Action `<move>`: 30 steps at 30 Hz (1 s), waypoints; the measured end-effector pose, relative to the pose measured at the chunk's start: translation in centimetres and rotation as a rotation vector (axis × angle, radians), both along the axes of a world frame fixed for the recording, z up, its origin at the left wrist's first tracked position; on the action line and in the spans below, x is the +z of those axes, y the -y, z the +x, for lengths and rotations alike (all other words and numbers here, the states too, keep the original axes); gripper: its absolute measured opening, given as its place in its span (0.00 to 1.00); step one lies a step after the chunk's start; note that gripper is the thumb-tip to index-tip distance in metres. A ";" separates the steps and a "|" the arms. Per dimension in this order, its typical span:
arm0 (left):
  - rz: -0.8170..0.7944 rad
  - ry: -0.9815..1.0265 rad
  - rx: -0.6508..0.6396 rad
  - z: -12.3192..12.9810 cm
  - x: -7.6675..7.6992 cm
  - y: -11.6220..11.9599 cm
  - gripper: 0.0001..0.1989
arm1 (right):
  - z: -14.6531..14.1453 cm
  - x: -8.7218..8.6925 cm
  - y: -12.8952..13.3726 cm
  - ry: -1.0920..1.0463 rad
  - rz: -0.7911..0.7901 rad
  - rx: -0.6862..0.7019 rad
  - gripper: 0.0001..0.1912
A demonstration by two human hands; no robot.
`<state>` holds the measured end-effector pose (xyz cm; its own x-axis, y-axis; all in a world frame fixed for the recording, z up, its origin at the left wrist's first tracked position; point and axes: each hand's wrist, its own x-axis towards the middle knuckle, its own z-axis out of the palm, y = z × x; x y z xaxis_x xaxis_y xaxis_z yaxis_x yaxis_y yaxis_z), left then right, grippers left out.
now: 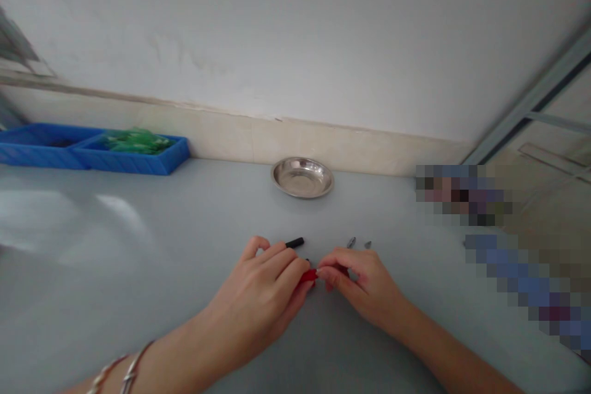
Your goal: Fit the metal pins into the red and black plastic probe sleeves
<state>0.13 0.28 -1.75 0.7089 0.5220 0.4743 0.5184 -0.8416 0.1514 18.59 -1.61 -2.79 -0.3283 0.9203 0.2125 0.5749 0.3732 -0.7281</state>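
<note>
My left hand (272,280) is closed around a small red piece (309,275), whose right end shows between the two hands. The fingertips of my right hand (357,274) pinch at that right end, where a small light tip shows. Beyond my left fingers a black cylindrical piece (295,242) lies on the grey table (207,203). Just past my right hand are a small metallic piece (351,242) and a smaller grey cone-shaped one (368,245).
A shallow round metal dish (302,178) stands near the wall. At the back left is a blue divided tray (133,162) with green plastic-like material (138,141) in one compartment. Pixelated areas cover the right edge of the table.
</note>
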 end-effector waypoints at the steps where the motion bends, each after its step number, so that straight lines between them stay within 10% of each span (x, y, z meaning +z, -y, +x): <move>1: 0.002 -0.006 0.000 0.0 0.0 0.0 0.10 | 0.0 0.0 0.0 0.004 0.004 -0.001 0.15; 30: -0.127 0.044 0.007 -0.1 -0.2 -0.1 0.14 | 0.1 -0.5 0.1 0.101 0.134 0.028 0.14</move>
